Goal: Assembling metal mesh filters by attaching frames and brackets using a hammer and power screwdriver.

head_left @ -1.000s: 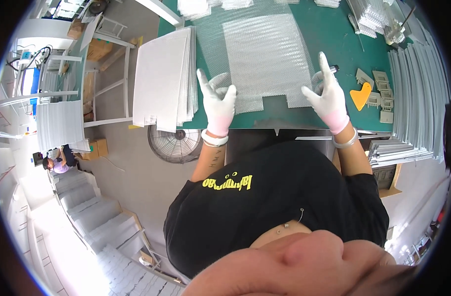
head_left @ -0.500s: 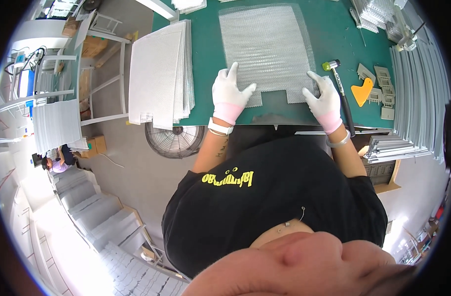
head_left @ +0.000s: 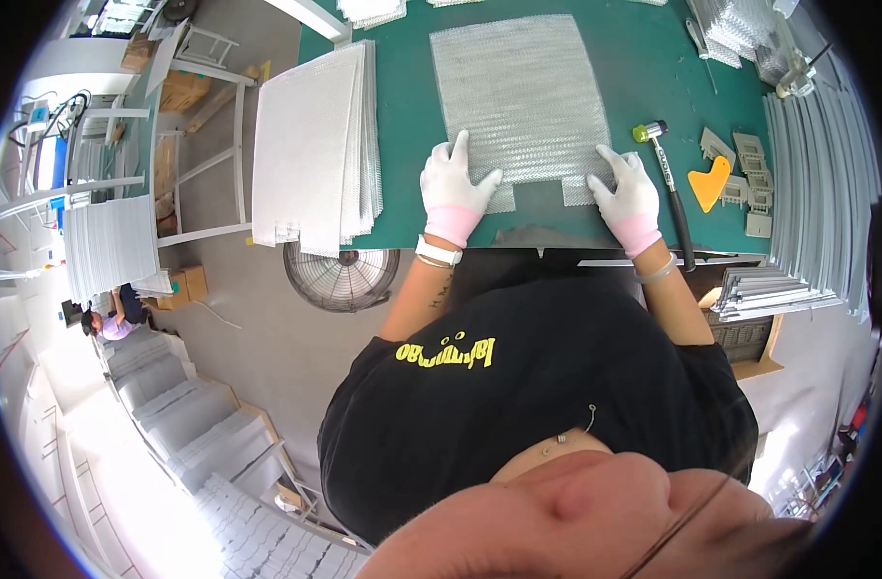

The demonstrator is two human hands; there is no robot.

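in the head view, a mesh sheet (head_left: 520,106) lies toward one o'clock on the green table (head_left: 408,116). the left hand (head_left: 456,191) is at its seven o'clock corner, thumb and fingers spread wide; the right hand (head_left: 624,198), similarly spread, is at four o'clock, with a hammer (head_left: 670,183) near its three o'clock side.
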